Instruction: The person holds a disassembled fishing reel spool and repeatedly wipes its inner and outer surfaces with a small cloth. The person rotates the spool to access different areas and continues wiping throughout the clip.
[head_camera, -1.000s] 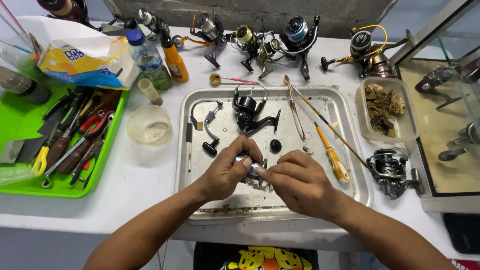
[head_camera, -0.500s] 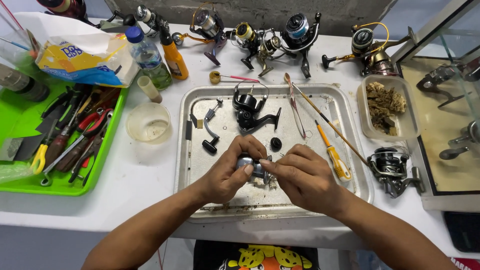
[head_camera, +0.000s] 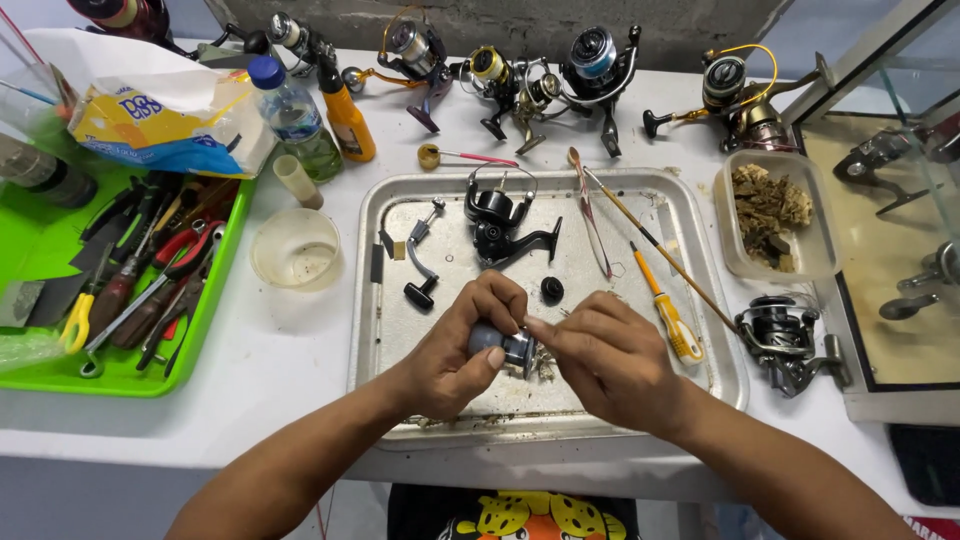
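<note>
While your left hand (head_camera: 462, 350) wraps around a small grey spool (head_camera: 497, 342), your right hand (head_camera: 610, 362) pinches its metal end with the fingertips (head_camera: 537, 328). Both hands hover low over the metal tray (head_camera: 375, 300), the spool between them. Just beyond your left thumb lie a black crank handle (head_camera: 420, 262) and a black reel body (head_camera: 497, 222); a yellow screwdriver (head_camera: 667, 315) lies just right of your right hand.

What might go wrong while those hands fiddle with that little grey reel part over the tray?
The grey part is pinched only by the fingertips of the left hand and right hand; it may slip and drop onto the tray. The small black knob lies loose nearby and a nudge might roll it off. Grit under the hands may get into the part.
</note>
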